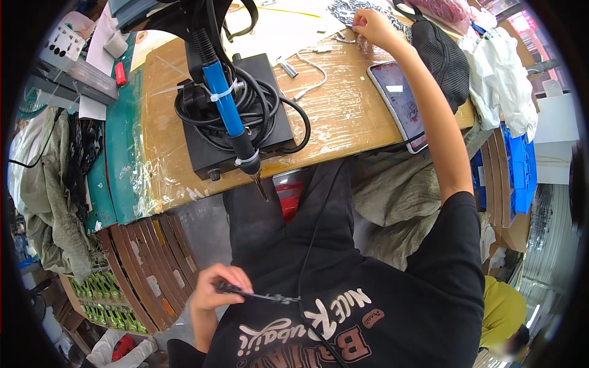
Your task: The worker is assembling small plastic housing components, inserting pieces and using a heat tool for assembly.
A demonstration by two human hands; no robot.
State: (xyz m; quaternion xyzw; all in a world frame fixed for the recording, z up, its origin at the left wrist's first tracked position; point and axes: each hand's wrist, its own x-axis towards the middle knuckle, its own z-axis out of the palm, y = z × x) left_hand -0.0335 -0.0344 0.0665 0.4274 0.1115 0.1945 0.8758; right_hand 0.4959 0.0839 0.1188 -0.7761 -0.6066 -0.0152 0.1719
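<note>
The right hand's point(370, 27) fingers curl over small grey parts point(350, 8) at the table's far side; whether they grip one cannot be told, and the upper edge crops the pile. The left hand point(222, 285) covers one end of a thin dark piece point(264, 297), its details too small to identify. The right forearm point(429, 101) hides part of a phone point(389, 92), whose screen content is unclear. Looped black cable point(270, 110) covers much of a black box point(199, 150). The person's legs partly block something red point(289, 202) below. At lower right, someone in a yellow top point(502, 313) is partly hidden, the head blurred.
</note>
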